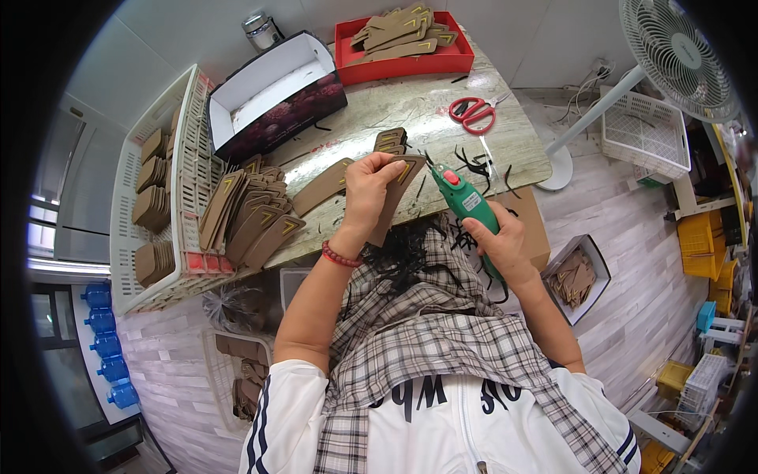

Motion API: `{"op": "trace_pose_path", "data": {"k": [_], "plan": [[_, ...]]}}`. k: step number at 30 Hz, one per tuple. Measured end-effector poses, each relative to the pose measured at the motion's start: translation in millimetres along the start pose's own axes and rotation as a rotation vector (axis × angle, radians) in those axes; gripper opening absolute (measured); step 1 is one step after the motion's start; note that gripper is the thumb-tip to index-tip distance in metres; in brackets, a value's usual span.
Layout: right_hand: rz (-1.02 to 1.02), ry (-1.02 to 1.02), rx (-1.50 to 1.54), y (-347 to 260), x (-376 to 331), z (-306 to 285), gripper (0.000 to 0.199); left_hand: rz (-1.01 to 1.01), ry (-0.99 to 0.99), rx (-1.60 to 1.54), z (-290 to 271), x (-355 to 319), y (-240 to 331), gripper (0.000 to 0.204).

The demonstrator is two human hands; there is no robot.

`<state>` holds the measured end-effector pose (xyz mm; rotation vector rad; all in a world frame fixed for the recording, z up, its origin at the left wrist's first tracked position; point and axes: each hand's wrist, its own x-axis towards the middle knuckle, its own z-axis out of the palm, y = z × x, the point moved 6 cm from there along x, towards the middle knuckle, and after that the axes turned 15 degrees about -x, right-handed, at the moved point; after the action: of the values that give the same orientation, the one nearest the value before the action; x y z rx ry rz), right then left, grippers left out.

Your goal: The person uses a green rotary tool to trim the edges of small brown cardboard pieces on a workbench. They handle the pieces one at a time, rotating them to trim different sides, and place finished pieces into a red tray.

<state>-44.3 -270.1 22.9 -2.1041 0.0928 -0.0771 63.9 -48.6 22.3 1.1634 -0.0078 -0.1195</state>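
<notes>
My left hand (369,188) pinches a flat brown strip (392,207) with a yellow angular mark near its top end. The strip stands tilted over the table's front edge. My right hand (499,239) is wrapped around a green handheld electric tool (466,196) with a red button and a narrow dark tip. That tip points up and left, close beside the strip's upper end; whether they touch I cannot tell. Behind my left hand lies a small stack of brown strips (390,141), and another brown strip (322,188) lies flat to its left.
Many brown strips (253,207) are heaped beside a white plastic crate (197,158). Behind are an open box (272,95) and a red tray (466,65) of strips. Red-handled scissors (474,116) lie at the right. Black scraps (407,257) cover my lap; a fan (683,55) stands right.
</notes>
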Motion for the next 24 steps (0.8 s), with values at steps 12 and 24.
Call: {"op": "trace_pose_path", "data": {"k": [12, 24], "plan": [[-0.013, 0.015, -0.045, 2.7, 1.5, 2.7, 0.041, 0.035, -0.071, 0.250, -21.4, 15.6, 31.5, 0.012], [0.083, 0.040, 0.014, 26.6, -5.5, 9.0, 0.039, 0.767, 0.079, 1.178, -18.5, 10.3, -4.1, 0.038]]}}
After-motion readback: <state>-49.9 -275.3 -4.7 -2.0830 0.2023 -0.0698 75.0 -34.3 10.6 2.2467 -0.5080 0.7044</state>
